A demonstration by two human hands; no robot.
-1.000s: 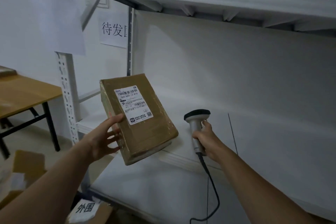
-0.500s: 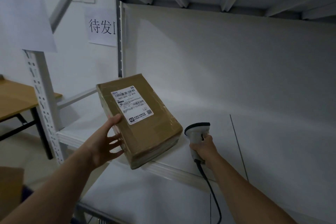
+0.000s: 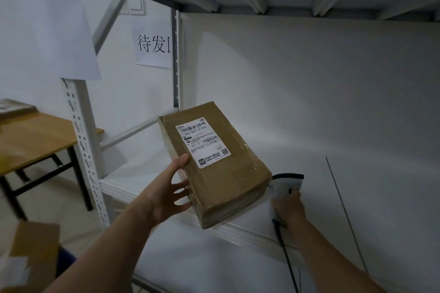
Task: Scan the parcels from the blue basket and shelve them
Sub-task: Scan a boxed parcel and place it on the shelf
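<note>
- While the parcel is tipped up over the front edge of the shelf, only the left hand holds it. The thumb lies on top and the fingers spread along the side and under it. This grip is on 1 side only, so the box could tip, slide out and fall to the floor.
- I cannot tell if the parcel's far end rests on the shelf. If it is let go with its near corner past the edge, it could drop off.
- Clear tape on the parcel looks shiny, so I think it may be slippery.
- The thumb is just beside the label. If it slides over a barcode, the scan may not work.
- Just beside the parcel's right corner is the scanner. The right hand has its grip wrapped round the handle. Pushing the parcel in could bump the scanner or squash those fingers.
- The black cable hangs down past the shelf's front edge. It could catch on the edge and tug the scanner.
- Down on the floor to the left is a cardboard box. A foot could hit it and shake the parcel loose.
</note>
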